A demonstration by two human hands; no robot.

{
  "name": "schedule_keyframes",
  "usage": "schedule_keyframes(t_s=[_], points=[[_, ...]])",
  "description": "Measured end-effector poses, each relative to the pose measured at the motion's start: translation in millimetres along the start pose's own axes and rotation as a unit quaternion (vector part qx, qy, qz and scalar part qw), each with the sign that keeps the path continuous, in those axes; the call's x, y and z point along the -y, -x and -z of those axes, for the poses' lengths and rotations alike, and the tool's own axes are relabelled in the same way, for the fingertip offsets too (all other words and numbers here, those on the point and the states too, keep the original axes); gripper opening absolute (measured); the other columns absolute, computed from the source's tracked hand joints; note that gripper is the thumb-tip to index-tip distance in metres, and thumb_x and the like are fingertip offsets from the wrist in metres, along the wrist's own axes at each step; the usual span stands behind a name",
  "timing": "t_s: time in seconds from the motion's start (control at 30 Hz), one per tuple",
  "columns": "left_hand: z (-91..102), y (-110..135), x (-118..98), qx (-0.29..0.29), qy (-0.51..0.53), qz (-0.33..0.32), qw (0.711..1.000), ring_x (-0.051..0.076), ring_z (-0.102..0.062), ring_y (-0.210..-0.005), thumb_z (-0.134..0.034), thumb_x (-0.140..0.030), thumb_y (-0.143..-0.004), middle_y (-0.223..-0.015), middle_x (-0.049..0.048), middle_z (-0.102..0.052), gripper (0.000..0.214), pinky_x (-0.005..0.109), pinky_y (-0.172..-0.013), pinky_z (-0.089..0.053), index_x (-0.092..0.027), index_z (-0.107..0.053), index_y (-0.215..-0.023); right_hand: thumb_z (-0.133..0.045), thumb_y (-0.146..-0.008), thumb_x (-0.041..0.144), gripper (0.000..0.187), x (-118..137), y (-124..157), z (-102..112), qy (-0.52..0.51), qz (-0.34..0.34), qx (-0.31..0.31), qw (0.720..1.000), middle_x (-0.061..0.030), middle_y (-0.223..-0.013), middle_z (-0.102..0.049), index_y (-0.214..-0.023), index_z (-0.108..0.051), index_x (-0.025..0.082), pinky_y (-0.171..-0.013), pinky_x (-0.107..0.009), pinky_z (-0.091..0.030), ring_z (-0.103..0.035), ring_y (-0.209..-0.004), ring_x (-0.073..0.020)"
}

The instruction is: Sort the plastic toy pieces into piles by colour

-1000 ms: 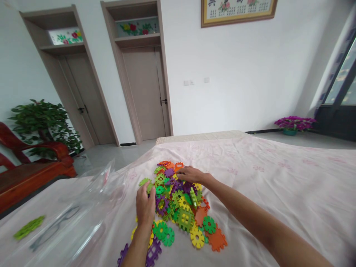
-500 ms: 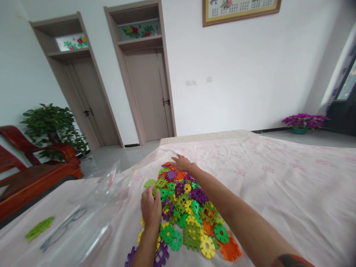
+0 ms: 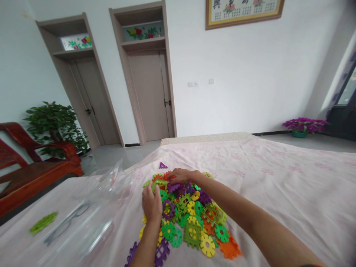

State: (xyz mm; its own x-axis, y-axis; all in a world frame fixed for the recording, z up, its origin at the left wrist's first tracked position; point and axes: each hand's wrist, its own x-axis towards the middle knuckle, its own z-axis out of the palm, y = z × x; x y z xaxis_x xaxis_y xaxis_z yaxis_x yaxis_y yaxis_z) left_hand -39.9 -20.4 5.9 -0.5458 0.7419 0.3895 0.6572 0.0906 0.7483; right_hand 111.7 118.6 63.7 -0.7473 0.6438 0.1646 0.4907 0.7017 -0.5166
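A heap of flat plastic interlocking pieces (image 3: 191, 218), green, yellow, purple and orange, lies on a pink sheet (image 3: 264, 178). My left hand (image 3: 152, 204) rests on the heap's left edge, fingers curled over green pieces. My right hand (image 3: 180, 175) reaches across to the far side of the heap, fingers bent down onto orange and green pieces. A small purple triangle piece (image 3: 162, 165) lies alone just beyond the heap. Whether either hand grips a piece is hidden.
A clear plastic bag (image 3: 83, 215) lies left of the heap, with one green piece (image 3: 43, 222) beyond it. A red wooden bench (image 3: 36, 163) and a potted plant (image 3: 55, 124) stand at the left. Two closed doors (image 3: 150, 96) are behind.
My right hand drew back from the far edge onto the heap's top. A purple triangle piece now lies apart beyond the heap. My left hand stayed at the left edge.
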Motion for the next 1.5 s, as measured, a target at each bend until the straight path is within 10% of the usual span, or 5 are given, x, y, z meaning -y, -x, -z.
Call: schedule_keyframes(t_s=[0.27, 0.4, 0.6, 1.07, 1.5], points=[[-2.5, -5, 7, -0.014, 0.053, 0.007, 0.998, 0.026, -0.045, -0.13, -0.032, -0.043, -0.09, -0.131, 0.0128, -0.059, 0.048, 0.043, -0.115, -0.028, -0.016, -0.06, -0.119, -0.061, -0.078, 0.027, 0.032, 45, 42, 5, -0.138, 0.09, 0.189, 0.968, -0.0032, -0.106, -0.071, -0.108, -0.071, 0.019, -0.083, -0.027, -0.048, -0.064, -0.096, -0.0202], [-0.5, -6, 9, 0.011, 0.075, -0.029, 0.997, 0.025, -0.048, -0.125, -0.028, -0.04, -0.092, -0.123, 0.0119, -0.064, 0.047, 0.042, -0.114, -0.029, -0.016, -0.063, -0.113, -0.059, -0.08, 0.024, 0.027, 38, 51, 17, -0.196, 0.054, 0.13, 0.97, -0.0041, -0.1, -0.073, -0.102, -0.073, 0.016, -0.082, -0.025, -0.049, -0.066, -0.093, -0.0189], [1.9, -5, 5, 0.008, 0.074, -0.052, 0.996, 0.025, -0.054, -0.117, -0.026, -0.036, -0.092, -0.115, 0.0133, -0.066, 0.047, 0.04, -0.109, -0.036, -0.016, -0.066, -0.106, -0.049, -0.084, 0.018, 0.039, 0, 11, 24, 0.07, -0.062, -0.027, 0.995, -0.0077, -0.118, -0.067, -0.119, -0.065, 0.016, -0.088, -0.028, -0.049, -0.064, -0.103, -0.0199], [1.6, -5, 2, -0.003, 0.106, 0.023, 0.994, 0.025, -0.055, -0.118, -0.034, -0.034, -0.088, -0.118, 0.0138, -0.065, 0.044, 0.039, -0.108, -0.037, -0.014, -0.066, -0.111, -0.041, -0.094, 0.048, 0.048, 0, -67, -31, 0.236, -0.082, 0.064, 0.966, -0.019, -0.135, -0.053, -0.129, -0.057, 0.02, -0.094, -0.052, -0.046, -0.054, -0.122, -0.0338], [3.6, -3, -3, 0.003, 0.091, 0.027, 0.996, 0.025, -0.054, -0.119, -0.037, -0.032, -0.085, -0.117, 0.0126, -0.065, 0.041, 0.038, -0.108, -0.038, -0.016, -0.066, -0.109, -0.048, -0.091, 0.033, 0.03, 4, -17, -17, 0.279, -0.041, 0.076, 0.957, -0.0167, -0.107, -0.068, -0.098, -0.07, 0.014, -0.083, -0.037, -0.052, -0.065, -0.102, -0.0279]])
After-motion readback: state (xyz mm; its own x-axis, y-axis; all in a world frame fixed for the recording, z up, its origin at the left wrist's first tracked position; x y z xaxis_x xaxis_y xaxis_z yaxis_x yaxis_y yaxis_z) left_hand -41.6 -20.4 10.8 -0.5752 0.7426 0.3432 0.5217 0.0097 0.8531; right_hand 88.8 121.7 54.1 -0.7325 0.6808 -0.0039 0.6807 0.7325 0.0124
